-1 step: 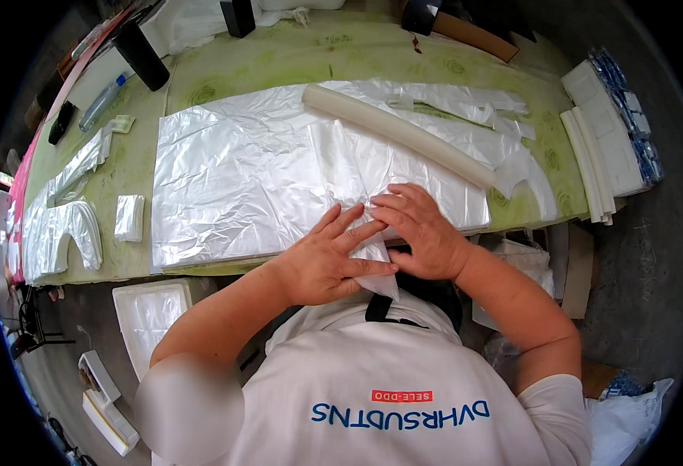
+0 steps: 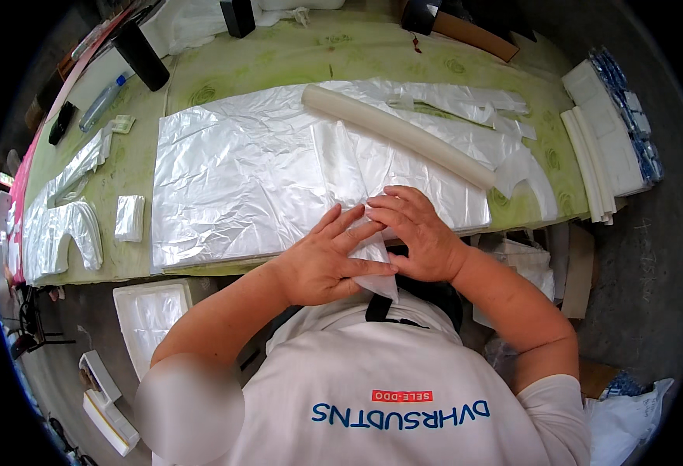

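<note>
Evidently we were at a folding or smoothing step, with a narrow strip of clear film [image 2: 385,287] under both hands at the near edge of the table [image 2: 303,48]. The strip lay on top of the wide, wrinkled plastic sheets [image 2: 225,171], and its lower end hung over the edge toward our shirt [image 2: 372,365]. Our left hand [image 2: 330,260] rested across it with fingers spread and unclenched, the thumb reaching toward the right. Our right hand [image 2: 421,237] had its fingers bent, their tips beside the left fingertips; whether they pinched film or only pressed on it, we could not tell, since the knuckles hid the contact. Beyond our hands, the pale roll [image 2: 400,136] lay aslant on the sheets, well clear of our fingers. As we judged it, the next move called for a light, even press along the crease, with one hand anchoring the strip while the other worked, because such thin film could slip or wrinkle easily.
</note>
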`<action>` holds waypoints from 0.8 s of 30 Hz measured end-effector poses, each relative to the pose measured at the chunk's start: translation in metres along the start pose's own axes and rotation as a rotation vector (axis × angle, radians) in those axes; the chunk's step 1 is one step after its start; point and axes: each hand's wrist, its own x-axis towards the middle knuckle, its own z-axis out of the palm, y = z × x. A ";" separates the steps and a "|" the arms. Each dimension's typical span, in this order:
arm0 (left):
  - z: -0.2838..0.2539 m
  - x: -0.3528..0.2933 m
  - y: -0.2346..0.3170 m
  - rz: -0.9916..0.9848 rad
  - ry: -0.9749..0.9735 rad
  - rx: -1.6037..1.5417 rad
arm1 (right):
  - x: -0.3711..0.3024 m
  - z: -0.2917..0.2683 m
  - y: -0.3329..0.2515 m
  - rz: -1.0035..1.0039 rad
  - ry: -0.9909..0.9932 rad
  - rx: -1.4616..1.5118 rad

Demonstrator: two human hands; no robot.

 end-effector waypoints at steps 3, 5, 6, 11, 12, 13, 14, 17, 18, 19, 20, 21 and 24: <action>0.007 -0.010 -0.011 -0.001 0.138 -0.381 | 0.010 0.008 -0.005 0.039 0.015 0.070; 0.017 -0.013 -0.014 -0.074 0.272 -0.607 | 0.015 0.013 -0.004 0.074 -0.014 0.116; 0.020 -0.012 -0.012 -0.142 0.344 -0.651 | 0.020 0.018 -0.003 0.035 0.029 0.112; 0.008 0.003 0.006 -0.588 0.605 -0.390 | 0.030 0.034 -0.004 0.584 0.066 0.339; 0.008 0.003 0.001 -0.562 0.631 -0.253 | 0.036 0.032 -0.010 0.668 0.072 0.339; 0.005 0.003 0.000 -0.601 0.593 -0.246 | 0.040 0.030 -0.014 0.753 0.078 0.339; 0.003 0.003 -0.001 -0.640 0.554 -0.240 | 0.042 0.031 -0.015 0.767 0.066 0.311; -0.015 0.007 -0.001 -0.765 0.389 -0.183 | 0.045 0.030 -0.017 0.831 0.026 0.232; -0.020 0.008 -0.001 -0.809 0.329 -0.155 | 0.050 0.027 -0.019 0.857 0.004 0.214; -0.018 0.008 -0.005 -0.684 0.385 -0.011 | 0.052 0.025 -0.020 0.884 -0.018 0.196; -0.014 0.008 -0.010 -0.556 0.438 0.130 | 0.052 0.026 -0.017 0.877 -0.013 0.181; -0.012 0.007 -0.015 -0.429 0.491 0.271 | 0.052 0.029 -0.016 0.865 -0.011 0.168; -0.010 0.017 -0.029 -0.321 0.242 0.306 | 0.059 0.022 -0.020 0.888 -0.070 0.129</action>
